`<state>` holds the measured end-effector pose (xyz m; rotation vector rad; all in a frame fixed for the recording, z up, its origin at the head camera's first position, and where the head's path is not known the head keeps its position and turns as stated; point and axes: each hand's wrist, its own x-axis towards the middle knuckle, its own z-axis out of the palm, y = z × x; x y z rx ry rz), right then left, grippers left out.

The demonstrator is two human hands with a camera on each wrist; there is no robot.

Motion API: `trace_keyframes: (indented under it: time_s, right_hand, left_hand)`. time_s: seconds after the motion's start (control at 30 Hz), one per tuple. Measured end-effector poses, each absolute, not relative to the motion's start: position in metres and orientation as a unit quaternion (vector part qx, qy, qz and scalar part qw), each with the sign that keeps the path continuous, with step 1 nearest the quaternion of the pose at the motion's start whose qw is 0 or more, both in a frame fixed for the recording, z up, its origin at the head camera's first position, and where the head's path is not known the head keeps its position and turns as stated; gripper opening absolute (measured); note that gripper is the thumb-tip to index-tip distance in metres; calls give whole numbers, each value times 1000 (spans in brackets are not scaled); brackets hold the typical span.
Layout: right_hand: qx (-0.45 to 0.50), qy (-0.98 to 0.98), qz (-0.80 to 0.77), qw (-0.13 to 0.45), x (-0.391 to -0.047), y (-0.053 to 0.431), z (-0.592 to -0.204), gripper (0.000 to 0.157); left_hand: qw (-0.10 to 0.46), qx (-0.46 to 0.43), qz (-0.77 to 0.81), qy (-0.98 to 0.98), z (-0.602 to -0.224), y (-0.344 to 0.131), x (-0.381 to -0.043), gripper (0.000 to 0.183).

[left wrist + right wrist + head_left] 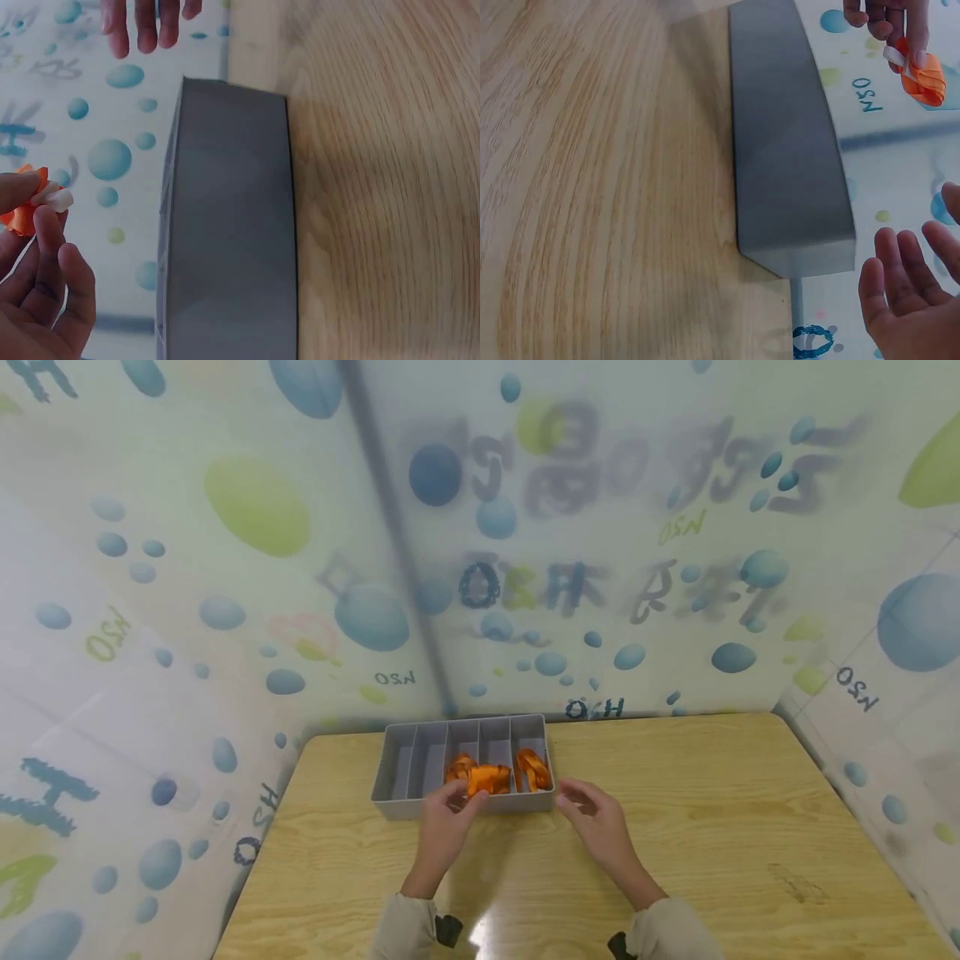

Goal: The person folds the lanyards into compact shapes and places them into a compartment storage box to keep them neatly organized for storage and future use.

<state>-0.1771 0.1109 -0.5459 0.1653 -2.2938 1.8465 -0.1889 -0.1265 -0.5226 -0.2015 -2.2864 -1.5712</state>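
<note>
My left hand (444, 827) pinches a folded bundle of orange ribbon (489, 779) between thumb and fingers, above the front edge of a grey divided box (465, 807). A white end piece (59, 199) sticks out of the bundle in the left wrist view. Beside the box's front right corner, my right hand (597, 822) holds nothing, its fingers relaxed and apart from the thumb. Another orange ribbon loop (533, 770) lies in the rightmost compartment. More orange ribbon (461, 767) shows in the middle compartment, partly hidden behind the held bundle.
The box stands near the back edge of a wooden table (697, 827). Its two left compartments (395, 768) show bare floors. Behind and at both sides hang pale curtains (525, 643) printed with blue and green drops.
</note>
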Motion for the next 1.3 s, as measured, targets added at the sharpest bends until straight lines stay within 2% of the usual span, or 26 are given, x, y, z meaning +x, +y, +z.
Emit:
trace_keyframes:
  time_s: [0.33, 0.57, 1.03, 1.3]
  right_hand:
    - [42, -794, 603, 60, -190, 107, -558, 39]
    - [36, -817, 574, 49, -198, 104, -563, 39]
    - [15, -861, 503, 77, -209, 96, -561, 23]
    - [4, -855, 511, 87, -211, 95, -564, 19]
  left_hand:
    - [190, -19, -558, -808, -529, -154, -206, 13]
    - [206, 27, -535, -819, -533, -172, -216, 18]
    - [220, 95, -455, -858, -555, -196, -224, 25]
    - [195, 104, -442, -870, -554, -197, -225, 27]
